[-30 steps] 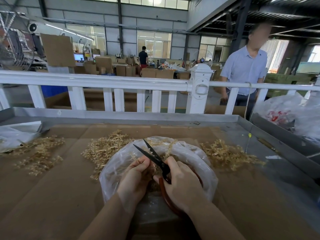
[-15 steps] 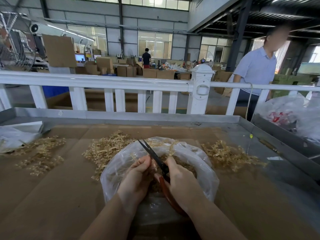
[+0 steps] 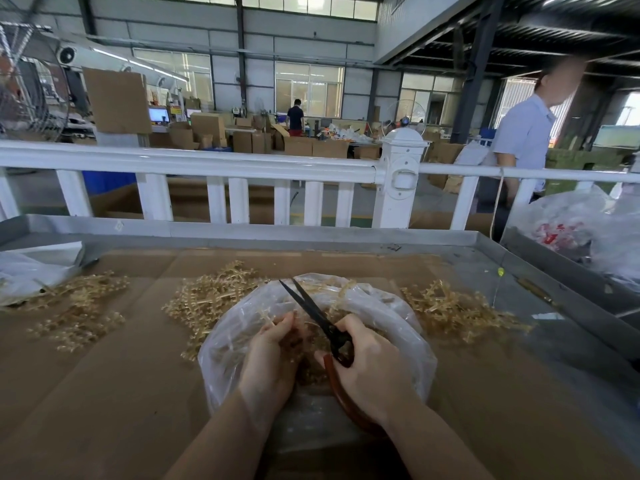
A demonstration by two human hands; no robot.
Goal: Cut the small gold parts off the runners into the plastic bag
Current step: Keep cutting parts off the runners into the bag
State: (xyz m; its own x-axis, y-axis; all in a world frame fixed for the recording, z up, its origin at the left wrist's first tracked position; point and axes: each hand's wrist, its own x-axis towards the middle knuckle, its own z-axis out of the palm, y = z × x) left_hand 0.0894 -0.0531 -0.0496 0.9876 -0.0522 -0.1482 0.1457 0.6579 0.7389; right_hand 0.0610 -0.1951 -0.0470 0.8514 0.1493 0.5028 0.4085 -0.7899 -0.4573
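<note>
The plastic bag (image 3: 391, 327) lies at the near middle of the table (image 3: 104, 393). Over it the right hand (image 3: 372, 368) grips the scissors (image 3: 313, 315), blades nearly together. The left hand (image 3: 272, 355) pinches a gold runner (image 3: 266, 318) inside the bag. Runner heaps (image 3: 211, 299) lie behind, left and right. A white fence (image 3: 207, 168) stands beyond the far edge.

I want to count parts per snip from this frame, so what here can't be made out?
- Head view: the runner in the left hand is hidden by its curled fingers.
- The scissors handles are mostly covered by the right hand.
- Cut parts in the plastic bag are too small and blurred to count.
- The gold piles' single pieces cannot be told apart.
</note>
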